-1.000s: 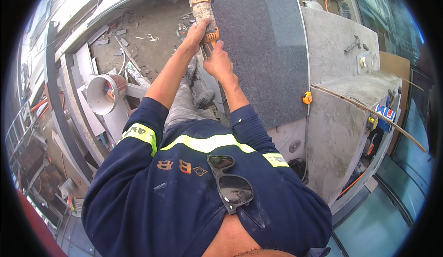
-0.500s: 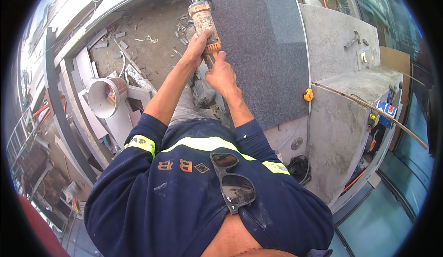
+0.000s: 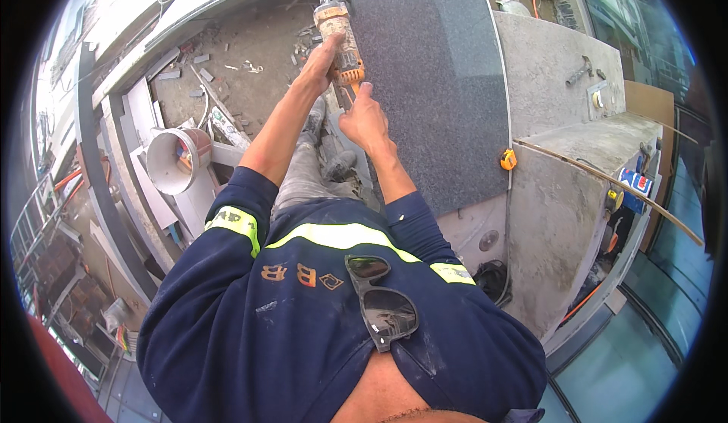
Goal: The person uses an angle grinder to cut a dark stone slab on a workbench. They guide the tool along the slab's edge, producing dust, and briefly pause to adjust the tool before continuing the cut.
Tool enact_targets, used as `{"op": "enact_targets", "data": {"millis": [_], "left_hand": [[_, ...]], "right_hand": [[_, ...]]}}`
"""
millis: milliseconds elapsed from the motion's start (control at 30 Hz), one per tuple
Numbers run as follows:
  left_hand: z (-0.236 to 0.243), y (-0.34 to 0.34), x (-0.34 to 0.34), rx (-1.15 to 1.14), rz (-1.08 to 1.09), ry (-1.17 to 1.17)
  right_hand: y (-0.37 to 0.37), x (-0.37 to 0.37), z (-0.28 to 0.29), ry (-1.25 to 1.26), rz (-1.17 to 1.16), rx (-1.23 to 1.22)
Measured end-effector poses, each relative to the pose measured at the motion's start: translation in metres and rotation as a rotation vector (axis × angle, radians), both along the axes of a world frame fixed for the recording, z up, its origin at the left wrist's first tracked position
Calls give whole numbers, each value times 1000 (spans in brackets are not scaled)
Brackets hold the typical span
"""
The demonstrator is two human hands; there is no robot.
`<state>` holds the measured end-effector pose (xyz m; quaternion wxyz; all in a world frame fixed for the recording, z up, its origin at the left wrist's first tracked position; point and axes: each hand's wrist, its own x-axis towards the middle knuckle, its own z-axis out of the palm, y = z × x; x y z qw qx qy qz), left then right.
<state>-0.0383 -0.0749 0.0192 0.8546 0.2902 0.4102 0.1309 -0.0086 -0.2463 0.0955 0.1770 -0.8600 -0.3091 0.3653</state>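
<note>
Both my hands are closed on a dusty, yellow-orange angle grinder (image 3: 345, 47) stretched out ahead of me. Its body is gripped from the left side by my left hand (image 3: 322, 59). My right hand (image 3: 366, 123) wraps the rear handle, with the thumb laid along it. At the far end, the grinder's head and disc stand at the left edge of a dark grey speckled stone slab (image 3: 432, 97). Where the disc meets the slab is too small to make out. A little pale dust hangs by the head.
Right of the slab, a yellow tape measure (image 3: 508, 159) lies by a concrete block (image 3: 557, 66) bearing a hammer (image 3: 580, 71). A long wooden strip (image 3: 607, 174) crosses the lower block. Left, a white bucket (image 3: 171, 161) stands near stone offcuts (image 3: 168, 75) on the dirty ground.
The grinder and both hands have shifted very slightly, with the grinder's head a touch lower in view. My left foot now shows between my arms. The grip on the grinder is unchanged.
</note>
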Motion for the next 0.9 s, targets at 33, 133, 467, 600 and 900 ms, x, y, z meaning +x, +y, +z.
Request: {"op": "enact_targets", "data": {"millis": [33,133,467,600,900], "left_hand": [[0,-6,-2,31,-6,6],[0,-19,-4,114,-17,16],[-19,14,17,202,2,126],[-23,25,21,241,-11,156],[10,-56,-8,153,119,57]], "right_hand": [[-7,-3,3,8,0,-8],[-17,-5,9,14,-2,-23],[13,10,-14,-33,14,23],[23,15,-22,-40,9,51],[-20,-5,5,26,-7,-29]]}}
